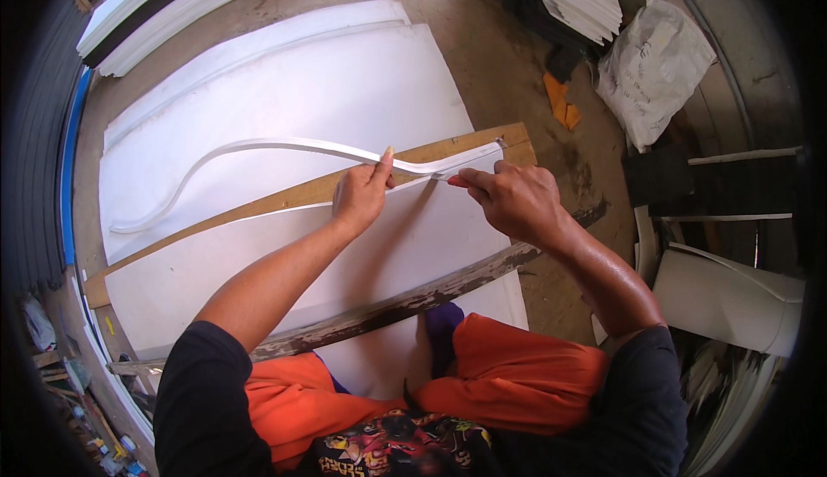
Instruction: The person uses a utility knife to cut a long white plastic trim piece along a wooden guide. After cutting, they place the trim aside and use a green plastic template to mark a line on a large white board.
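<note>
My left hand pinches a long thin white foam strip between thumb and fingers. The strip curves up and away to the left, its far end lying on the sheets behind. In my right hand is a small cutter knife, its reddish body mostly hidden by my fingers. The blade meets the edge of a white foam sheet, where the strip parts from it. A brown wooden board lies along that edge, partly under the strip. The right end of the strip still joins the sheet near the board's end.
More white sheets lie flat beyond the board. A weathered wooden slat crosses the near side of the sheet, close to my knees. Stacked panels stand far left. A white sack and a rolled sheet are on the right.
</note>
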